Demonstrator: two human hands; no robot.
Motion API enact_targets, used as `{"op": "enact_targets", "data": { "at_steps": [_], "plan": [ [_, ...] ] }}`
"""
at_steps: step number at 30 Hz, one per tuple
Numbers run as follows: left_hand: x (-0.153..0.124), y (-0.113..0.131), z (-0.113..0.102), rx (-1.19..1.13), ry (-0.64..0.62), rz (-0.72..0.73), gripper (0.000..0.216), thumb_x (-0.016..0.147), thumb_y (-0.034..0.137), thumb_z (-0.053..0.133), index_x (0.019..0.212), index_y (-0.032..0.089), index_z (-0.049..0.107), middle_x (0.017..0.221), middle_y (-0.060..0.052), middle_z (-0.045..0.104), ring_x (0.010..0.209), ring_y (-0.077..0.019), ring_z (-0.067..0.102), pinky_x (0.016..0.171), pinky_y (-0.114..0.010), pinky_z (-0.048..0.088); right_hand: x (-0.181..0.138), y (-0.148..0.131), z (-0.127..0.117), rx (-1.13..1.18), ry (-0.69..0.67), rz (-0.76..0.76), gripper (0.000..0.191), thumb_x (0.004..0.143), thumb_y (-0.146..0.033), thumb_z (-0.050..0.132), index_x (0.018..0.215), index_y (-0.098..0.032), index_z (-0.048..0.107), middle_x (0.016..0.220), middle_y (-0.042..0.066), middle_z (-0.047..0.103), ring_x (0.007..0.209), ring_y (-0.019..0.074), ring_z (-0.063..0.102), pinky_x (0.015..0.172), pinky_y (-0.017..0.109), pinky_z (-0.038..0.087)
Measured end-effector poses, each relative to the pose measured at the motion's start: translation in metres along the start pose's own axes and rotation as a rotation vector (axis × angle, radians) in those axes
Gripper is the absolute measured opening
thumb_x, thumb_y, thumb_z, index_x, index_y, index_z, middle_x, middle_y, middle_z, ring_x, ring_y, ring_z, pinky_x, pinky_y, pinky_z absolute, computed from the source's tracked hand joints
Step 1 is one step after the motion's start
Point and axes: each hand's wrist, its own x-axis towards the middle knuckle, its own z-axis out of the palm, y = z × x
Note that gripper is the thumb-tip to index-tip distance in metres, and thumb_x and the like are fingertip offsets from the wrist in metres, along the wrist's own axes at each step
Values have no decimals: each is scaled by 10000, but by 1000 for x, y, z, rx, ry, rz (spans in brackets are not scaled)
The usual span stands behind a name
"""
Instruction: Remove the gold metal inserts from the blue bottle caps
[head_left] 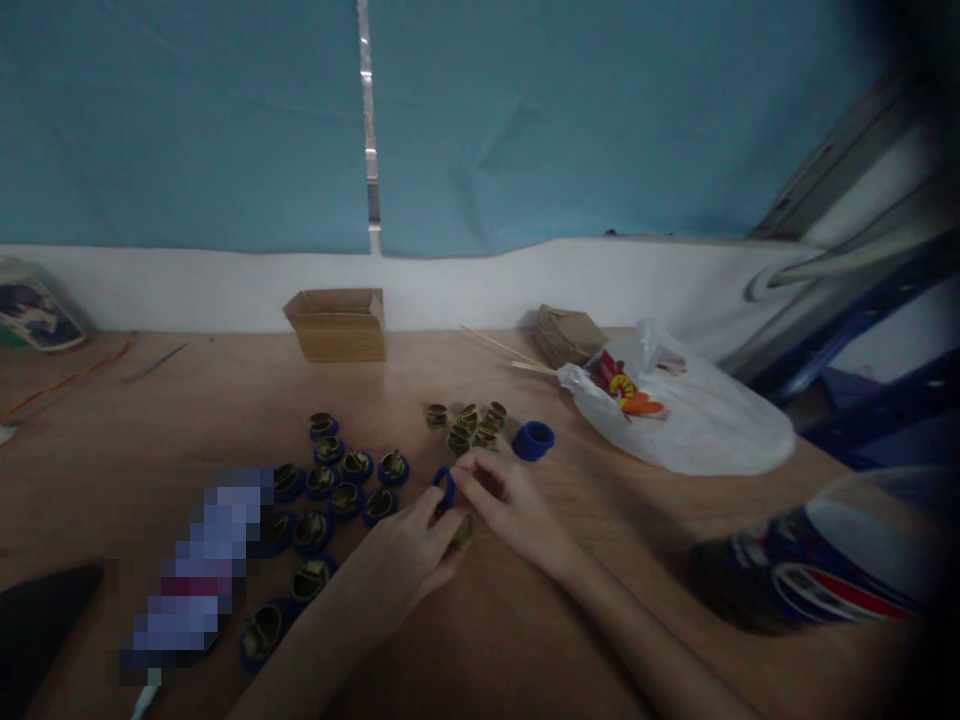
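- From where I stand, the blue ring [448,487] is up on edge between both hands, its opening turned partly sideways; its long visible axis seems to run close to 12 and 6.
- The left hand [409,545] comes in from 7 o'clock of the ring, fingers curled closed, the ring gripped at their tips.
- The right hand [506,495] sits at 3 o'clock, thumb and fingertips pinched together on the ring's near side; how firmly, I can't tell.
- A brass-coloured piece [463,534] peeks out at 5 o'clock of the ring, just below the left fingers. Most of it is hidden, so its angle to the ring is beyond me; that's the relation that matters, to my eye.
- Both hands are touching the ring, so neither is the nearer.
- Just past 12, loose brass pieces [460,440] stand in a cluster, beyond the right fingertips.
- At 2 o'clock there's a blue cup-like piece [533,448], apart from the right hand and nearer to it than to the left.
- Blue-rimmed brass pieces [346,500] spread from 10 round to 8, on the left hand's side, some just beside the left forearm.
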Motion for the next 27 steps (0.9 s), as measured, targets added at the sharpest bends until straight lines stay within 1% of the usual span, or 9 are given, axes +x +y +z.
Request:
{"op": "enact_targets", "data": {
  "at_steps": [6,10,12,15,17,20,22,25,27],
  "plan": [
    [1,5,3,-113,-72,-46,345,834,145,607,1175,153,559,1247,-154,576,915,-247,708,778,-363,604,-1,8,5,61,-44,63,271,877,-322,554,648,-177,563,579,-29,528,536,109,475,498,232,364],
    [1,7,-1,-142,-112,-67,301,830,146,607,1130,148,582,1342,-181,528,867,-255,728,764,-382,609,1,11,4,57,25,71,228,863,-283,550,663,-176,575,602,-19,556,556,116,502,516,235,390],
    [2,9,-5,-136,-83,-74,249,833,153,602,1082,139,597,1452,-220,412,837,-258,736,752,-389,612,3,9,-2,44,104,67,218,877,-311,535,718,-175,597,651,-6,580,597,128,522,555,247,415],
    [2,11,-10,-139,8,-56,224,848,144,575,1071,125,591,1542,-253,220,849,-253,735,754,-371,612,5,8,-18,7,302,41,242,878,-381,546,778,-172,616,695,13,604,622,143,544,573,261,431],
    [2,11,-11,-149,45,-38,238,860,137,554,1096,113,580,1550,-263,172,876,-250,729,765,-359,609,7,9,-33,-53,446,9,249,867,-408,563,790,-176,611,693,15,598,608,148,549,561,266,435],
    [1,9,-11,-149,33,-35,275,872,147,551,1143,102,565,1534,-265,229,935,-266,717,789,-371,605,9,17,-57,-342,595,-53,228,842,-403,593,799,-180,611,783,46,593,633,169,556,579,298,458],
    [1,7,-9,-141,12,-37,314,872,157,568,1180,95,552,1485,-251,358,1036,-290,680,834,-387,592,10,23,-70,-584,624,-93,204,833,-373,598,811,-173,629,864,85,586,720,208,572,653,345,483],
    [1,4,-8,-138,-34,-53,344,877,152,569,1214,97,538,1340,-197,563,1132,-281,627,909,-389,559,11,33,-80,-791,549,-126,178,826,-332,603,805,-161,651,871,112,582,821,258,570,758,404,483],
    [3,3,-7,-135,-61,-78,331,880,139,557,1208,102,545,1259,-169,628,1113,-268,638,916,-386,553,11,39,-82,-854,472,-102,170,810,-321,627,778,-157,653,856,116,584,835,273,563,769,417,481]
  ]
}}
